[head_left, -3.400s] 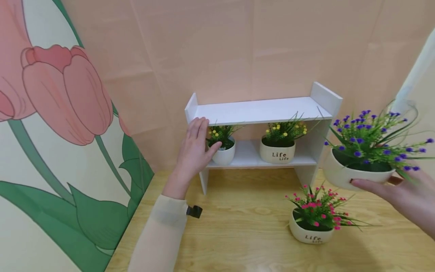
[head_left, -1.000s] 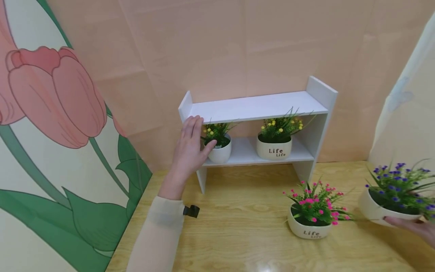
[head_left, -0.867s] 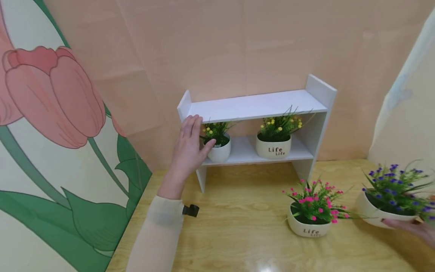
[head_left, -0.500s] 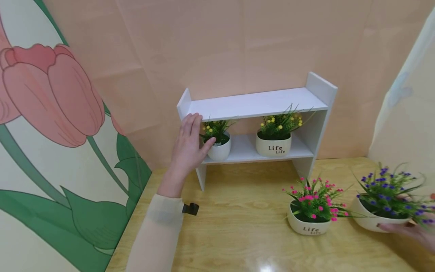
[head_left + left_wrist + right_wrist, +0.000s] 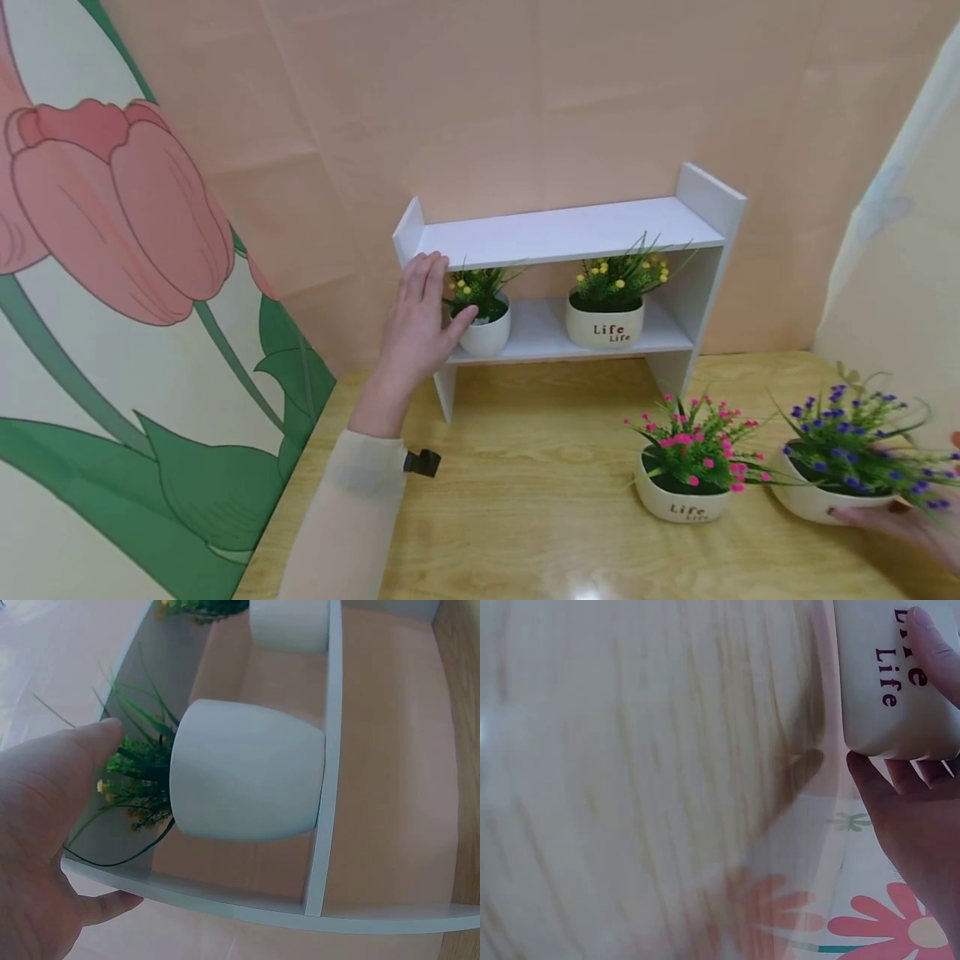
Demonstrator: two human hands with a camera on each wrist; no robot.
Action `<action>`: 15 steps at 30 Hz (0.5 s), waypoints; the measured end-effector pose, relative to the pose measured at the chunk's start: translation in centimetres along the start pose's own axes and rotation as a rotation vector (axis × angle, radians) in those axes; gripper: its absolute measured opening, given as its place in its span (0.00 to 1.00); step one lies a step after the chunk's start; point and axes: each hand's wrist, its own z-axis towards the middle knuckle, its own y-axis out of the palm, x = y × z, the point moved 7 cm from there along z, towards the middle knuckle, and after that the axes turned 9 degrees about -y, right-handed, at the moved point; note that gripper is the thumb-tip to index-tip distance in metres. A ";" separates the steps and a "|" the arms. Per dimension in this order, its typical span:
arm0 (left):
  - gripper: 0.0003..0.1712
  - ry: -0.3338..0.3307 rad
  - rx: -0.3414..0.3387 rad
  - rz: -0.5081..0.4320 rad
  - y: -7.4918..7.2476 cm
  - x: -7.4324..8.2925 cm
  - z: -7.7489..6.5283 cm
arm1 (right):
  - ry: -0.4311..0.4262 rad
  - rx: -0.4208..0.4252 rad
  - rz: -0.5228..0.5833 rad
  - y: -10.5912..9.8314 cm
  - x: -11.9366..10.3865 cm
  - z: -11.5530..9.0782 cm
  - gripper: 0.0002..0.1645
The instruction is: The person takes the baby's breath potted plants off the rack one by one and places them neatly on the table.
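My left hand (image 5: 416, 325) lies at the left end of the white two-tier shelf (image 5: 570, 232), fingers extended along its front upper corner and thumb spread. Just behind that thumb, a small white pot with yellow flowers (image 5: 247, 771) stands on the lower board. At the far right my right hand (image 5: 903, 525) holds a cream pot of purple flowers (image 5: 832, 500), low over the table. In the right wrist view its thumb (image 5: 934, 649) presses across the "Life" lettering while the fingers support the opposite side and bottom edge.
A cream pot of pink flowers (image 5: 684, 505) stands on the wooden table (image 5: 517, 500), left of the purple one. Another pot with yellow flowers (image 5: 603, 327) sits on the lower board's right half. A tulip-printed panel (image 5: 142, 333) borders the left side.
My right hand has carried the purple-flower pot down from beside the shelf, first rightward, then slightly left toward the pink one. My left hand has stayed at the shelf corner.
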 end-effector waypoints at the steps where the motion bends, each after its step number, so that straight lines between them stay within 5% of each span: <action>1: 0.51 -0.001 0.000 -0.002 0.0 0.0 0.0 | -0.019 -0.001 -0.023 0.0 -0.2 0.0 0.88; 6: 0.50 -0.004 0.001 -0.009 -0.1 0.1 -0.1 | 0.018 -0.076 0.083 0.5 -0.5 0.0 0.88; 15: 0.50 -0.004 0.005 -0.008 0.0 0.1 -0.2 | 0.023 -0.107 0.027 0.8 -0.7 -0.3 0.90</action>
